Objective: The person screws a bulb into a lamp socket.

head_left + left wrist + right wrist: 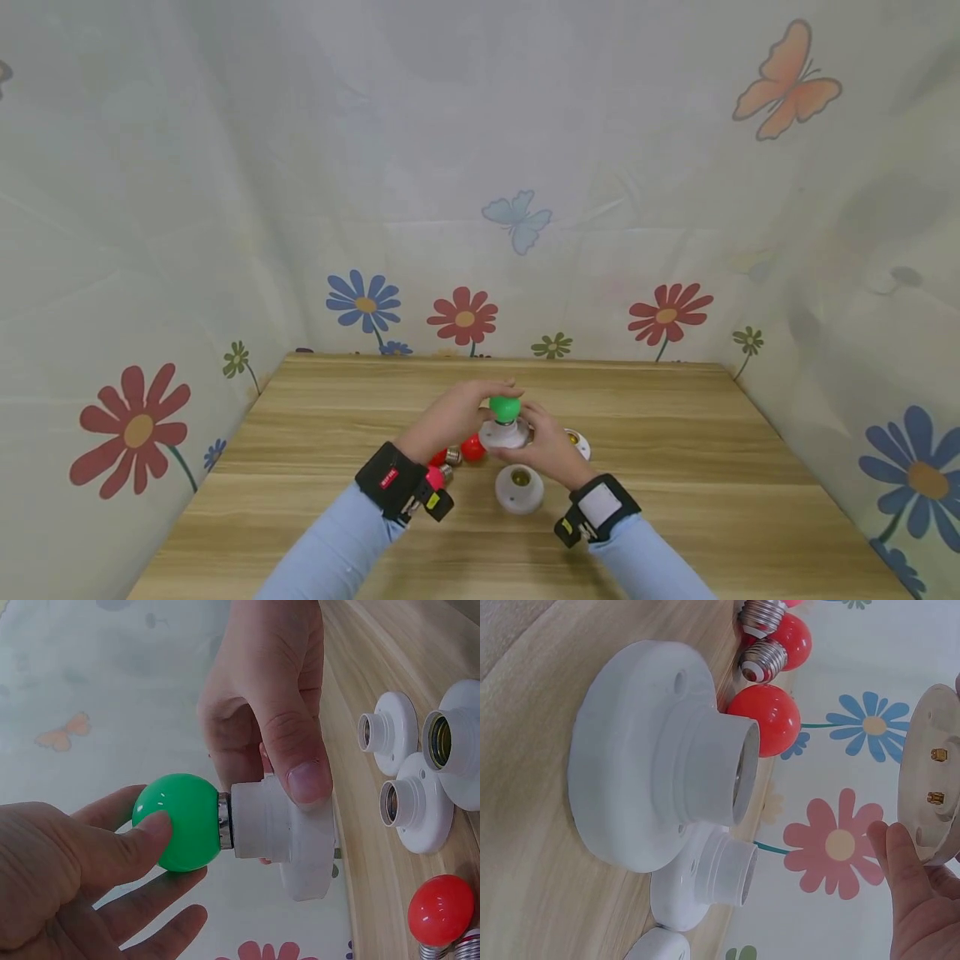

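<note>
The left hand [452, 414] pinches the green bulb [184, 817] between thumb and fingers while the right hand's [551, 446] fingers grip the white lamp holder [253, 825] above the table [675, 483], so turn gently, keeping both squarely in line

In the head view my left hand [450, 415] covers part of the green bulb [506, 409] and of one red bulb [438, 458]; my right hand [553, 450] partly hides a socket [582, 445]. The lettering on my strap's tag [389, 478] is too small to read. Of the green bulb's base only a metal strip shows; the rest is inside the held socket [307, 859]. The left wrist view's bottom edge cuts a second red bulb's base [433, 951]; the right wrist view's right edge slices the held socket.
</note>
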The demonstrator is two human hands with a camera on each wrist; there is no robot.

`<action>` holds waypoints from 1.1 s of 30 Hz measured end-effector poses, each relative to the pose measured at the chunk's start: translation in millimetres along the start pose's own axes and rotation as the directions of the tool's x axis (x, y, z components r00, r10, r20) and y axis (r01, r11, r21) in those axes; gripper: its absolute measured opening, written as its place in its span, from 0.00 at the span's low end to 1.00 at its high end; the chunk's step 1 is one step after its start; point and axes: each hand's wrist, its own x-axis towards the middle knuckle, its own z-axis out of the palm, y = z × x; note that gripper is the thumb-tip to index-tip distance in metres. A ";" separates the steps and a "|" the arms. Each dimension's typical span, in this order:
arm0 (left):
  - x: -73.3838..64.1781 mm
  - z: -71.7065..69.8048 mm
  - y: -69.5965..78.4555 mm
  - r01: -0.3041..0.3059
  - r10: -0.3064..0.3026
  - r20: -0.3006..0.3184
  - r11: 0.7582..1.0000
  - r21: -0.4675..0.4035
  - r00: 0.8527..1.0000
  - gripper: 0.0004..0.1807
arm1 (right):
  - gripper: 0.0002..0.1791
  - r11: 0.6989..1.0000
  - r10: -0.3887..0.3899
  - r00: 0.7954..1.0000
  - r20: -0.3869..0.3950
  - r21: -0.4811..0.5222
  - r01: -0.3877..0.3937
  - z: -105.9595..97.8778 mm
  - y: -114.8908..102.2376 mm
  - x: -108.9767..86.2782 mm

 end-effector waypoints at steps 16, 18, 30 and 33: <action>6.2 7.9 3.3 0.097 -0.089 -0.136 0.994 0.048 0.987 0.32 | 0.35 1.000 0.009 1.000 0.010 -0.002 -0.009 -2.5 -1.2 0.4; 6.5 7.6 2.7 0.093 -0.086 -0.144 0.995 0.045 0.986 0.34 | 0.34 1.000 -0.002 1.000 0.003 -0.004 0.002 -2.7 -0.1 0.7; 5.1 0.8 -1.5 -0.044 0.043 0.020 0.997 0.071 0.999 0.35 | 0.36 1.000 -0.022 1.000 -0.009 -0.009 0.022 -2.1 1.2 0.8; 5.0 1.6 -1.2 -0.045 0.043 0.025 0.997 0.066 0.999 0.33 | 0.36 1.000 -0.019 1.000 -0.005 0.003 0.019 -2.1 1.0 0.8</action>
